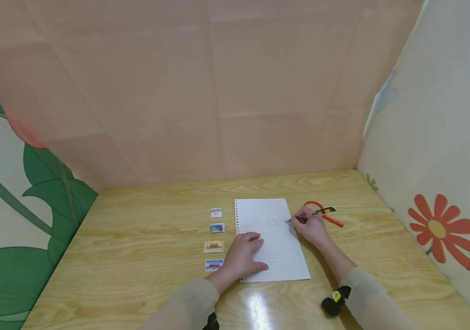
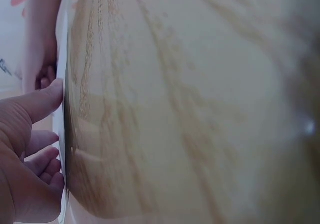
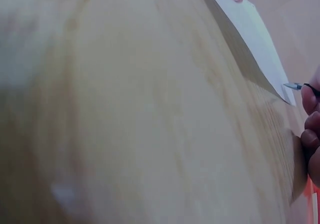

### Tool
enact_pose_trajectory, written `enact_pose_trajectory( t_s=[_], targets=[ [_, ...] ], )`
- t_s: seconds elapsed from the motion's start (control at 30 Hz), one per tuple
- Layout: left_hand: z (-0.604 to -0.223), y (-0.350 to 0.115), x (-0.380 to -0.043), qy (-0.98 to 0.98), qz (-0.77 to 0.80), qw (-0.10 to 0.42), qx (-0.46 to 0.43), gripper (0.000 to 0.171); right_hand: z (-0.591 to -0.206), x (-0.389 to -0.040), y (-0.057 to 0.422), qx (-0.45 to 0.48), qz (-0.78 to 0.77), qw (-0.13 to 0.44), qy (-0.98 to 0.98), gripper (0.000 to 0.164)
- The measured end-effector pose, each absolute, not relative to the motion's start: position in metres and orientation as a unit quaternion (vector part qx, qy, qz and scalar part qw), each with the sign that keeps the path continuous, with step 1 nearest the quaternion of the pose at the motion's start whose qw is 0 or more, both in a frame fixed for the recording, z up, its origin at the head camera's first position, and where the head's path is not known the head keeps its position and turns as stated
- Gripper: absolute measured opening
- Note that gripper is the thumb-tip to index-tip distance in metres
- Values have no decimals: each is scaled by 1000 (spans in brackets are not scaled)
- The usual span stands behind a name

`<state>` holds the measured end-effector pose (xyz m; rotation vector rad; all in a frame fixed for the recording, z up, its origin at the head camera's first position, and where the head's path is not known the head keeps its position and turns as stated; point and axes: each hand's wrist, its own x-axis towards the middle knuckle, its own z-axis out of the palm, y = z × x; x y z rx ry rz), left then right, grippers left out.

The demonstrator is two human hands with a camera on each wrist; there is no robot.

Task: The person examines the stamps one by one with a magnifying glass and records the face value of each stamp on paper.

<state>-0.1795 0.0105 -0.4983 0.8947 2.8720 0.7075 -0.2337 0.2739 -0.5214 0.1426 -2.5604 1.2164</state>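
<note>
The left hand (image 1: 245,254) lies with its fingers spread, gripping nothing, on the sheet (image 1: 280,263), seemingly to stop it sliding on the bench (image 1: 144,256). Left of the sheet, four cards (image 1: 214,247) lie apart in a column, probably so each picture shows. Farther out, the right hand's (image 1: 311,227) fingers pinch the pen (image 1: 325,211) near its tip, likely for control; that tip is at the sheet's right side, by faint writing (image 1: 276,222). The red thing (image 1: 335,222) lies just beyond, off the sheet.
</note>
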Motion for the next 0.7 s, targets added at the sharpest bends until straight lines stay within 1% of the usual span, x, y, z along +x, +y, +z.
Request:
enact_pose_trajectory(
  t_s=[0.23, 0.47, 0.7],
  targets=[
    [-499, 11, -180, 930, 229, 27, 287, 67, -522, -229, 277, 63, 414, 146, -896, 5],
    [-499, 10, -179, 929, 227, 24, 292, 67, -522, -227, 283, 45, 425, 147, -892, 5],
    [-499, 10, -180, 929, 220, 17, 297, 67, -523, -226, 286, 47, 424, 150, -892, 6]
  ],
)
